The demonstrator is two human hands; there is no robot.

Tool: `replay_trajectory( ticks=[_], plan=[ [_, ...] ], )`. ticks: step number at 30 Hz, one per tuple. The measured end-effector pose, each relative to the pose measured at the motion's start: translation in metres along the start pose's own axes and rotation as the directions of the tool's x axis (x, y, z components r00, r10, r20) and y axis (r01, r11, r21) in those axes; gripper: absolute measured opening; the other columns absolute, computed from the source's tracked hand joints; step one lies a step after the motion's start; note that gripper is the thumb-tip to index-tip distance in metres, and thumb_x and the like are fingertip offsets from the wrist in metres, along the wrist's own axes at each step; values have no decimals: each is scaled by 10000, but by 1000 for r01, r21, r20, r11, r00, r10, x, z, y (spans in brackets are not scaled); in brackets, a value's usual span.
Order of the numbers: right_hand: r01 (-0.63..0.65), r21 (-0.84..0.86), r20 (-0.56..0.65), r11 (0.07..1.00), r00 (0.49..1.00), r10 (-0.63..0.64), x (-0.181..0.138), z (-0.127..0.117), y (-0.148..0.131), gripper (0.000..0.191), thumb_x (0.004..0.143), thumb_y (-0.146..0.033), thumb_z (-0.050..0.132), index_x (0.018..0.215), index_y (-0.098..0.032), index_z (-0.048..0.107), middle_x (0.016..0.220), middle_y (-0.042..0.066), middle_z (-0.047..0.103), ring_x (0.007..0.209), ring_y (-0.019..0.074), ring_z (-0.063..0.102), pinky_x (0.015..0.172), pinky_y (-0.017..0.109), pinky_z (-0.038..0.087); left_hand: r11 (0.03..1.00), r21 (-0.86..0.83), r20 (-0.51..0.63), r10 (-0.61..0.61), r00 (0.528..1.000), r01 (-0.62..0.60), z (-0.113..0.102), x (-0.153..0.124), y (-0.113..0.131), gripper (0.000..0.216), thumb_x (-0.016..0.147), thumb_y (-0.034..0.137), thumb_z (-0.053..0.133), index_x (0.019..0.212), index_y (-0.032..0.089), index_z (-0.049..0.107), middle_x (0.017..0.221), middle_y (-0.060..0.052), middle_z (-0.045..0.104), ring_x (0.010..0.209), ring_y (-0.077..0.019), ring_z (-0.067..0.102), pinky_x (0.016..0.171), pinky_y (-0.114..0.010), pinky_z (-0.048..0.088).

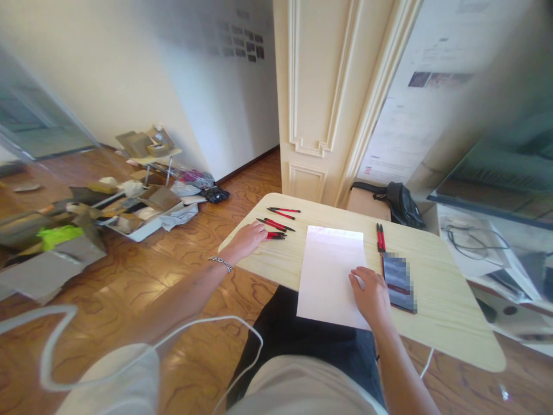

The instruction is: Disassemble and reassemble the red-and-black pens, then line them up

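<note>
My left hand [251, 237] is at the left edge of the table, its fingers closed on the near ends of red and black pens [275, 235]. The pens' other ends stick out to the right; how many there are is hard to tell. Just beyond them lies a pair of similar pens [279, 225], and farther back another pair [284, 213] forms a narrow V. A blank white sheet of paper [328, 271] lies before me, its lower edge overhanging the table. On its right edge rests my right hand [370, 293], fingers loosely bent and apart, holding nothing.
Right of the paper, two red and black pens [381, 237] lie above a dark phone-like slab [398, 282] on the pale wooden table [449, 311]. A black bag [401, 204] sits behind. A white cable [207, 319] crosses my left forearm. Boxes [52, 259] clutter the floor at left.
</note>
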State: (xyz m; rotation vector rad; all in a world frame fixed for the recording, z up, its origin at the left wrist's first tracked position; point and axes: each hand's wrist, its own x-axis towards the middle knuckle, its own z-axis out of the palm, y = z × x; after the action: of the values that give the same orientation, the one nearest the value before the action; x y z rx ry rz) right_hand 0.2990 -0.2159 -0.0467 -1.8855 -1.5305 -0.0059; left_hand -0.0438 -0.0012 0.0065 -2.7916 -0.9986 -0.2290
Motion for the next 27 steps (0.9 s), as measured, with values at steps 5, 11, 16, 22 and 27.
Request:
replay_trajectory(
  ticks=[5, 11, 16, 22, 27],
  plan=[
    [9, -40, 35, 999, 999, -7, -2, 4, -2, 288, 869, -319, 509, 1030, -187, 707, 1198, 94, 616, 1102, 269, 514, 971, 414, 398, 998, -40, -2, -51, 999, 51, 8, -7, 4, 202, 918, 263, 453, 869, 178, 630, 851, -92, 605, 878, -233, 508, 784, -350, 393],
    [19, -33, 55, 999, 998, -18, -4, 7, 3, 293, 871, -318, 505, 1039, -184, 703, 1195, 109, 615, 1111, 269, 518, 969, 428, 393, 986, -108, 42, -127, 991, 131, 16, -8, 5, 180, 897, 229, 480, 955, 187, 645, 960, -101, 649, 923, -228, 551, 819, -336, 406],
    [19, -46, 73, 999, 997, -16, -3, 8, 3, 293, 872, -307, 500, 1047, -180, 698, 1192, 108, 618, 1108, 267, 522, 967, 432, 382, 966, -114, 163, -212, 964, 232, 9, -1, 8, 164, 877, 244, 503, 928, 190, 649, 950, -109, 664, 921, -232, 596, 772, -309, 434],
    [-20, -83, 119, 996, 992, 30, -6, 5, -2, 295, 864, -322, 513, 1065, -202, 693, 1203, 93, 612, 1116, 271, 501, 951, 424, 383, 959, -136, 203, -220, 954, 250, -2, -5, 18, 162, 838, 196, 519, 966, 166, 613, 943, -129, 678, 887, -244, 639, 760, -314, 446],
    [-63, -114, 144, 992, 986, 79, -14, 3, -9, 274, 851, -339, 543, 1061, -240, 688, 1212, 63, 604, 1116, 269, 482, 938, 411, 381, 850, -394, 133, -324, 937, 350, -14, 1, 50, 259, 840, 236, 522, 1095, 192, 518, 828, -45, 697, 753, -196, 658, 665, -273, 455]
  ],
)
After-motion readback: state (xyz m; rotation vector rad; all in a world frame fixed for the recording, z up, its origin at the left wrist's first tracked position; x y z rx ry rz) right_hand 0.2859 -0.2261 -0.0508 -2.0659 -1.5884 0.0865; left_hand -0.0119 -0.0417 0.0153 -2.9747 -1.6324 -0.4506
